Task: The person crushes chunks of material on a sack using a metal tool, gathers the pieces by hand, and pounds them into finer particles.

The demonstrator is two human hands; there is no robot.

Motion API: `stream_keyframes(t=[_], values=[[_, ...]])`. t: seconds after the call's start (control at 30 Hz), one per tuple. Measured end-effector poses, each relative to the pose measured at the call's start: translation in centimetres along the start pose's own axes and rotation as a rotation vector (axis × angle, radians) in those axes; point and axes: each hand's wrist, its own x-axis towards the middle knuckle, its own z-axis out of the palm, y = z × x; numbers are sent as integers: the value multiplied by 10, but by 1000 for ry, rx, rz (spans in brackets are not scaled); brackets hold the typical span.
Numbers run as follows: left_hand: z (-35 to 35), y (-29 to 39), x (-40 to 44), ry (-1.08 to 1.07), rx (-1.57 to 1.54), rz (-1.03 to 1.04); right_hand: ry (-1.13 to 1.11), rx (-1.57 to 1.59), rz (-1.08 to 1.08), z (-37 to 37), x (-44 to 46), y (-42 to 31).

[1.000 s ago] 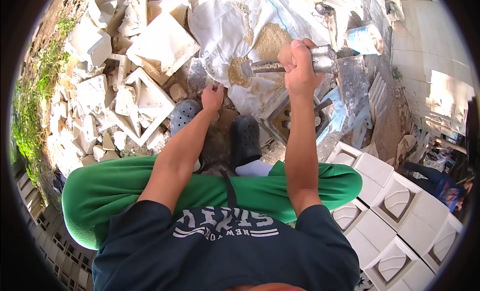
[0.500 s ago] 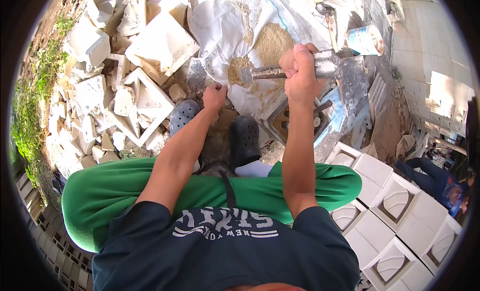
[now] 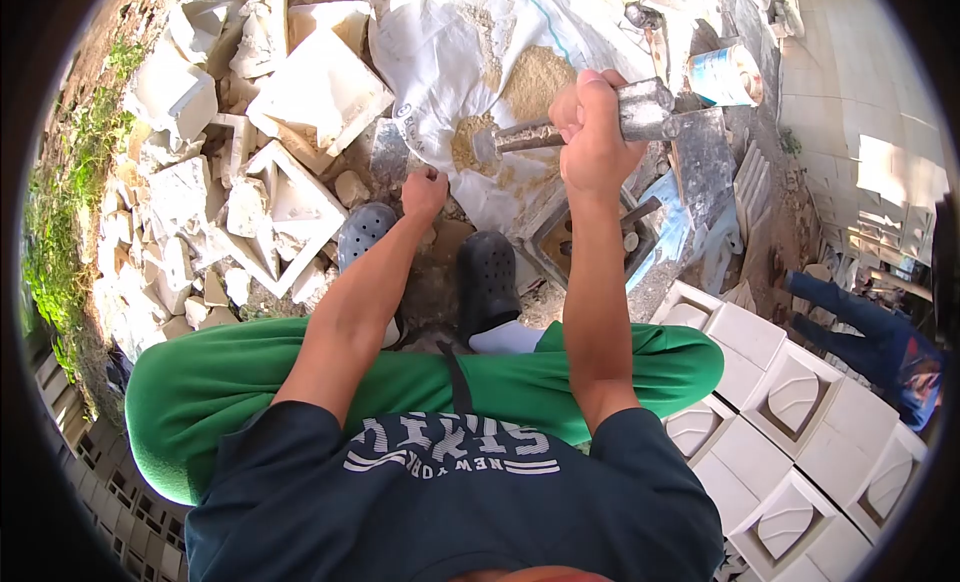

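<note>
My right hand is wrapped round a worn hammer-like tool, its heavy grey end to the right and a narrower end pointing left over the sack. My left hand is closed low beside the sack's edge, near a dark flat slab; what its fingers hold, if anything, is hidden. Beyond both hands lies the white sack with a heap of tan powder on it. Under my right forearm is a square container with items inside.
Broken white blocks pile up at the left. A tin can lies at the upper right. Patterned white blocks stand in rows at the lower right, with another person beyond. My shoes are between my hands and knees.
The tool in my right hand dipped and then rose slightly. My left hand stays nearly in place. The other person at the right has moved further into view.
</note>
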Motion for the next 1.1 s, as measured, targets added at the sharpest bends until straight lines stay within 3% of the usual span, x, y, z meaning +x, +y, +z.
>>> stream_keyframes(t=[0.17, 0.37, 0.43, 0.53, 0.67, 0.77, 0.93, 1.0, 1.1], values=[[0, 3, 4, 46, 25, 46, 65, -102, 138, -25, -20, 78], [0, -9, 2, -1, 12, 31, 60, -78, 137, -8, -5, 17], [-1, -4, 1, -4, -5, 9, 71, -104, -30, 4, -3, -9], [1, -2, 3, -26, -26, -12, 86, -83, -3, -3, -9, 1], [4, -1, 4, 11, 36, 46, 120, -233, -3, -15, -25, 84], [-2, -4, -1, -10, 77, 27, 108, -167, 97, -7, -10, 65], [-1, -2, 0, 8, 16, 11, 37, -101, 18, -3, -1, 22], [-1, -2, 0, 12, 11, 6, 106, -108, 26, 1, -2, 14], [2, -1, 0, 29, 8, -5, 106, -112, 26, -24, -15, 69]])
